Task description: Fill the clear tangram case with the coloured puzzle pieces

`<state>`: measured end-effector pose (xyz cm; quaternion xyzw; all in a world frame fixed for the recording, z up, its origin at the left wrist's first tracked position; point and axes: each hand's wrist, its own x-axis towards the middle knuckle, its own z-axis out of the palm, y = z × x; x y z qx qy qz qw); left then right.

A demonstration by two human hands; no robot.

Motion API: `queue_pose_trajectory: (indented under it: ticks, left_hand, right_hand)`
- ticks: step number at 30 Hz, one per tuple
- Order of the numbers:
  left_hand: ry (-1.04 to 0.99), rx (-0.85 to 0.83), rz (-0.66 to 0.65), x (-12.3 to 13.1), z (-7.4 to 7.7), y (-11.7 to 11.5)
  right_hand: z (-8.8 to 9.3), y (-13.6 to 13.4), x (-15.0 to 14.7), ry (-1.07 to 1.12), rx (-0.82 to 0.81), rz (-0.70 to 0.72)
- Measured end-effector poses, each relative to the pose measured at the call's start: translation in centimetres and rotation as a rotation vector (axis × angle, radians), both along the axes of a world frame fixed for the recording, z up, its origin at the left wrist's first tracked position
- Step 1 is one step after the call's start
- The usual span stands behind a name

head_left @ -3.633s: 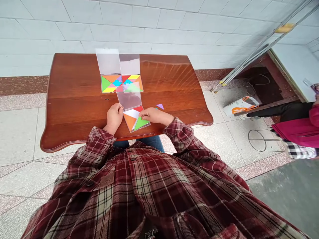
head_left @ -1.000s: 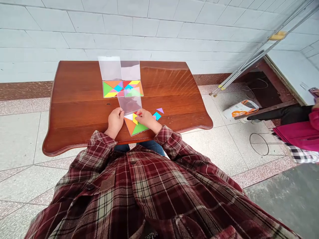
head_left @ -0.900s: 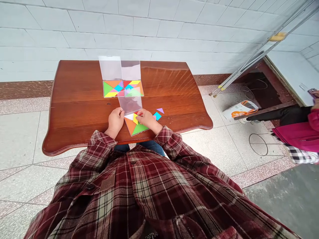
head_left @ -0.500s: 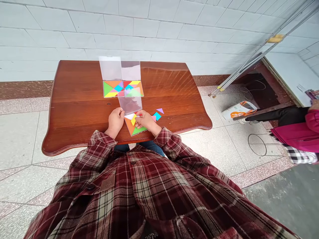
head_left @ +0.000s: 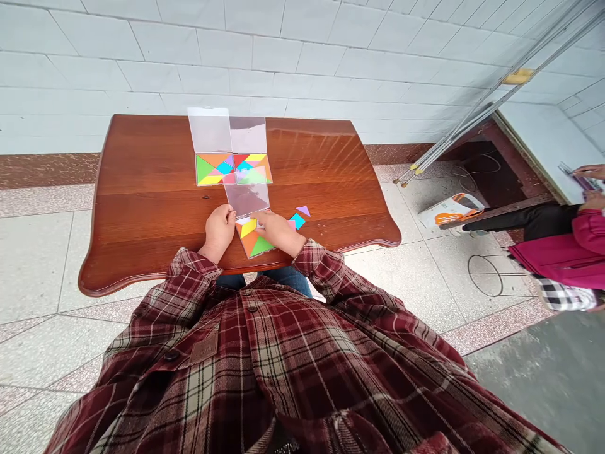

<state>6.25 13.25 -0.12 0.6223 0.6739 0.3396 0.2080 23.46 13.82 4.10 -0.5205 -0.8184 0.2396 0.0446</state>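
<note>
At the near edge of the bench (head_left: 142,208), my left hand (head_left: 218,228) grips the puzzle tray (head_left: 258,244) by its left corner, likely to stop it sliding. My right hand (head_left: 278,230), fingers flat and holding nothing, presses the yellow piece (head_left: 247,227) into it.

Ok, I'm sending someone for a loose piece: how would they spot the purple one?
On the brown table, look just right of the right hand. Loose pieces lie there; the purple triangle is the farthest one, beyond the blue piece.
</note>
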Motion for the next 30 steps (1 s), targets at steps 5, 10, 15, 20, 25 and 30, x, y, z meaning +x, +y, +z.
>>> queue_pose_trajectory:
  ticks: [5,10,15,20,25,30]
  left_hand:
    - [-0.003,0.003,-0.003,-0.1,-0.3,0.1]
    - [-0.005,-0.013,-0.011,-0.2,-0.4,0.1]
    - [0.003,-0.009,-0.005,-0.1,-0.1,0.0]
    - [0.019,-0.001,-0.007,-0.1,0.2,-0.1]
    - [0.027,-0.004,-0.005,-0.1,0.4,-0.2]
    - [0.034,-0.001,-0.007,-0.1,0.2,-0.1]
  right_hand:
    - [0.3,0.6,-0.6,-0.176,0.033,0.146]
    - [0.7,0.4,-1.0,-0.246,0.066,0.112]
    - [0.3,0.2,-1.2,-0.258,0.114,0.067]
    - [0.4,0.0,-1.4,-0.266,0.131,0.064]
    - [0.5,0.3,-1.3,-0.218,0.103,0.05]
    - [0.7,0.6,-1.0,-0.158,0.083,0.025]
